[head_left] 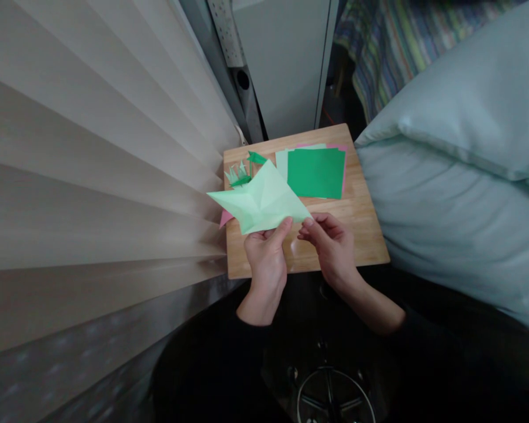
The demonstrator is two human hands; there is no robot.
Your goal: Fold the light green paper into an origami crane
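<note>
Pale wooden tabletop point(365, 232): left edge overhung
Creased light-green paper point(262, 200): likely light, tearable; hold edges
Left hand point(268, 255), right hand point(334, 245): pinching paper

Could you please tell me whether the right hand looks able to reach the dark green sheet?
Probably yes: the dark green sheet lies mostly uncovered just beyond the right hand, though that hand seems to pinch the creased light green paper and might need to release it.
</note>
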